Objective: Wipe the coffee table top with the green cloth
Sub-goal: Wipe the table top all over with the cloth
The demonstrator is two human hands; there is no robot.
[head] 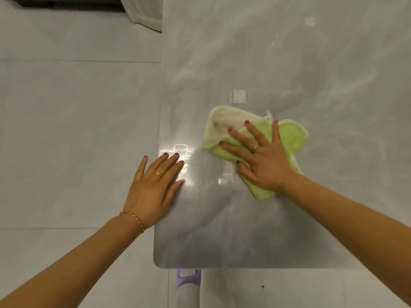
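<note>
Near the middle of the coffee table top [289, 63], toward its near-left corner, the green cloth [291, 138] lies bunched and partly folded, its fluffy lime face showing at three o'clock and a cream, slightly soiled underside [222, 125] turned up at eleven o'clock. Flat on it presses the right hand [260, 161], fingers spread wide and holding the cloth down by pressure, not by a pinch, which probably lets the palm push it across the surface. At about eight o'clock from the cloth, the left hand [153, 185] rests open and empty, fingers extended over the table's left edge, likely as a brace while leaning in. That top is glossy, pale grey with marble-like veining and rounded corners, mirroring ceiling lights; pale floor tiles [77, 107] surround it.
</note>
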